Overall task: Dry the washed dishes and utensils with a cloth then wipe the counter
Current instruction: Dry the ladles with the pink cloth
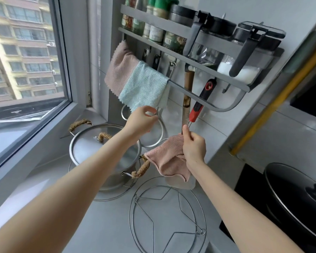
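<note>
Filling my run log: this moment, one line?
left hand grips strainer | right hand holds pink cloth on hanging spatula | stage drying

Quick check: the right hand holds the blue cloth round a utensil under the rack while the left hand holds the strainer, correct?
Not quite. The cloth in the right hand is the pink cloth, not the blue one; the blue cloth hangs on the rail. The head view shows this. The rest stands: it wraps the utensil, and the left hand holds the strainer.

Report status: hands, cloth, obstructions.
Left hand grips hanging strainer. Right hand holds pink cloth on spatula. Pot, wire rack below, untouched.
</note>
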The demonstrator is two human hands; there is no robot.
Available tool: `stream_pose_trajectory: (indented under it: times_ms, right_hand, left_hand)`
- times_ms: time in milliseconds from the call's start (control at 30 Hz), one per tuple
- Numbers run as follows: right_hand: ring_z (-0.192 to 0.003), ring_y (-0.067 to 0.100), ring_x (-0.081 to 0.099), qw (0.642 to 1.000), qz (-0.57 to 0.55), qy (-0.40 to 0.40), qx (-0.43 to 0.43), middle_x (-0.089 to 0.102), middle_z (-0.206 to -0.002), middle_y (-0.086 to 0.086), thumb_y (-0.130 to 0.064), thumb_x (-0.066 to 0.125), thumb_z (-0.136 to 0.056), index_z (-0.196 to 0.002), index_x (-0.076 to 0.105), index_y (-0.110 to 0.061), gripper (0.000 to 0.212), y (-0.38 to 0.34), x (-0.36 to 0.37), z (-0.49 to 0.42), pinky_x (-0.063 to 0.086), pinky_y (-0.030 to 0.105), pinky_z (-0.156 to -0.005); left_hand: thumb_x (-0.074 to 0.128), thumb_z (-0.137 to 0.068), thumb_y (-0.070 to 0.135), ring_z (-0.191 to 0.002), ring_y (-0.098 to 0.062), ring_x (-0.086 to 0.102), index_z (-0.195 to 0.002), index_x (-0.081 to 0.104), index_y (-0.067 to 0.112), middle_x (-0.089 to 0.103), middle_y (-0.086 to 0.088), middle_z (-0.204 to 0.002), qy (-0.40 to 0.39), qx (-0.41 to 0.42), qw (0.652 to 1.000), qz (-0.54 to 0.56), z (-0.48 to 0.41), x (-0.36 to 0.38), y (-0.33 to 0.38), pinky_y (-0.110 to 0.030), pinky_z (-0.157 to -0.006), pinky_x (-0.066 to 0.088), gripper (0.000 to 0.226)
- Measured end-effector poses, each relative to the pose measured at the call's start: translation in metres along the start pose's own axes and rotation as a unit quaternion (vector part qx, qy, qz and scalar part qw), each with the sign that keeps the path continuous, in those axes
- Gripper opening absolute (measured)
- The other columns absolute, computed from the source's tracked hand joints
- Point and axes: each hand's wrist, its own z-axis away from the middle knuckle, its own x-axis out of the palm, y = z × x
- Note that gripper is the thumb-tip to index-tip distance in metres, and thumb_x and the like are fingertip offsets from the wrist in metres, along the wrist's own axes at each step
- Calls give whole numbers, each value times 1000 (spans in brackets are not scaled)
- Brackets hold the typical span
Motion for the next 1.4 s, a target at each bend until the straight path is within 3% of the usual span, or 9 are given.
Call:
stream_pose_trajectory:
  times_ms: [267,400,567,767,900,1000,1067,1200,1400]
  right_hand:
    - [-50,19,41,997,67,17,36,41,-47,-2,-51,43,-96,-47,37,-16,61,-2,10,-1,30,31,-51]
    - [-70,24,59,995,58,-15,78,65,-69,5,-51,44,-95,-72,68,-14,50,-4,15,-5,48,34,-68]
    - [-78,25,60,993,38,-64,95,65,-76,6,-52,48,-93,-78,67,-9,49,-2,10,-9,51,38,-75]
    - [-129,22,47,995,41,-61,69,52,-140,-1,-52,51,-92,-137,48,-20,56,-5,-7,9,37,35,-105]
    - [-107,21,61,994,-45,-49,81,66,-111,-2,-63,56,-82,-112,62,-20,53,-16,-32,31,49,41,-95]
    - [-80,15,66,963,-161,-163,141,67,-88,-1,-58,61,-82,-99,63,-17,45,-38,-53,53,57,32,-68]
    - [-58,10,63,912,-241,-277,184,65,-75,2,-45,64,-84,-95,63,-12,35,-55,-62,70,50,21,-47]
    - [-58,12,60,816,-255,-485,185,63,-80,4,-19,73,-73,-113,57,-12,44,-75,-63,109,48,19,-49]
    - [-58,14,66,752,-85,-642,120,72,-76,8,8,71,-74,-105,65,-7,35,-79,-19,186,52,21,-51]
  left_hand:
    - [53,-89,16,-90,-29,65,-108,62,17,64,-9,-97,-5,4,1000,8,-6,-4,-2,-41,-82,57,21]
    - [54,-88,18,-90,-31,67,-105,64,18,67,-13,-100,-5,-7,1000,0,-4,-8,-7,-41,-83,57,20]
    - [52,-90,16,-85,-26,65,-107,64,15,67,-18,-103,-8,-16,1000,1,2,-8,-11,-33,-73,56,21]
    - [53,-93,18,-84,-20,64,-112,63,11,67,-11,-103,-7,-34,999,-14,20,-7,-15,-31,-73,56,23]
    - [69,-82,34,-102,-14,62,-122,59,25,63,2,-113,-133,-40,987,-76,56,-12,-22,-32,-93,50,42]
    - [75,-77,35,-114,-9,52,-133,47,37,55,7,-124,-227,-45,970,-76,97,-12,-23,-23,-98,41,63]
    - [73,-79,32,-105,-8,58,-127,51,36,60,6,-114,-211,-44,975,-58,125,-13,-28,-18,-88,45,54]
    - [66,-87,20,-81,-18,62,-95,69,22,68,-4,-88,-14,-108,994,-7,186,-45,-59,-32,-73,48,9]
    - [69,-83,12,-69,-12,61,-85,72,10,68,-8,-76,142,-204,969,-1,302,-126,-95,-22,-66,50,4]
